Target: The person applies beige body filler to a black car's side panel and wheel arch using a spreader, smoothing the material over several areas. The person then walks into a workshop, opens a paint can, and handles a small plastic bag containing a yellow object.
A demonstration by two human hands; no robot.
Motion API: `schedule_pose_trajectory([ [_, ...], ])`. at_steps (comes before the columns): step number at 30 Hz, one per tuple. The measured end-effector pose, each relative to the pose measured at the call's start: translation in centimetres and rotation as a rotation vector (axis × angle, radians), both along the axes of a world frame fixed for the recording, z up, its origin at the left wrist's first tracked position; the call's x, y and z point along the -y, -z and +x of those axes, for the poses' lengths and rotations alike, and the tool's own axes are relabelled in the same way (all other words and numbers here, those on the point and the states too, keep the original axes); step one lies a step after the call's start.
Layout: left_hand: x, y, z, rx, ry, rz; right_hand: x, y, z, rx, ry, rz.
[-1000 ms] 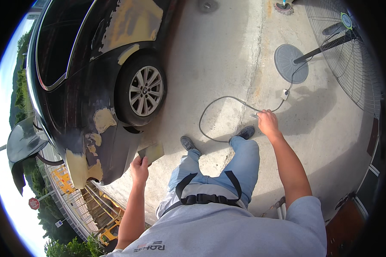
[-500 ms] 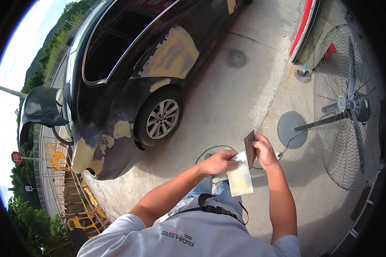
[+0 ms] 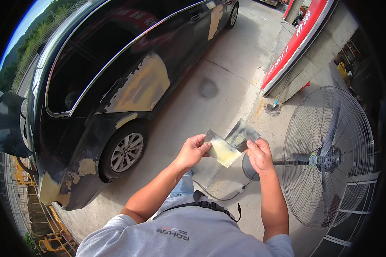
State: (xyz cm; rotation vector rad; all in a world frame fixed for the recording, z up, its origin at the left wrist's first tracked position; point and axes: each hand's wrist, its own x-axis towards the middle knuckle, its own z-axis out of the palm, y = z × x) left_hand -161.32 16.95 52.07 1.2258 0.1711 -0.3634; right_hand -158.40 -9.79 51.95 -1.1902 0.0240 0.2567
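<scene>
My left hand [image 3: 193, 151] pinches the edge of a dark grey sandpaper sheet [image 3: 222, 151] coated with pale yellow dust. In my right hand [image 3: 260, 156], thumb on top, is a second sandpaper sheet [image 3: 241, 130], dark with greyish smudges. Both sheets are held up in front of me, and their edges overlap or touch. Fingers beneath the sheets are mostly hidden. To the left stands a black car [image 3: 79, 124] with a large yellowish filler patch [image 3: 144, 83] on its side and smaller patches near the rear wheel [image 3: 126, 153].
At my right is a large wire-cage floor fan [image 3: 328, 158] with a round base [image 3: 248, 166]. A cable [image 3: 218, 198] runs across the concrete floor near my legs. Farther ahead are a brush [image 3: 272, 109] and a red sign panel [image 3: 298, 43].
The view has swung right. The two sheets have turned from upright and edge-on to spread with their faces up, side by side. Both hands still hold them.
</scene>
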Motion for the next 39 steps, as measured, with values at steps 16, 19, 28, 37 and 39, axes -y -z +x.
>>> schedule_pose_trajectory([
  [16,-8.8,-2.2,27.1,0.007,-0.308,0.045,-6.2,-1.2,30.2,0.466,-0.665,-0.680],
  [19,-8.1,-1.2,33.0,-0.056,-0.421,0.046,-3.1,2.0,35.8,-0.014,-0.369,-0.577],
  [28,5.5,1.8,53.1,-0.029,-0.310,0.201,0.3,1.3,51.3,0.599,0.273,-0.857],
  [37,14.4,0.1,68.5,0.364,-0.321,0.596,11.9,7.9,68.4,-0.025,0.244,-1.351],
  [39,14.0,0.1,71.5,0.376,-0.264,0.647,14.0,8.6,70.7,0.237,0.360,-1.177],
])
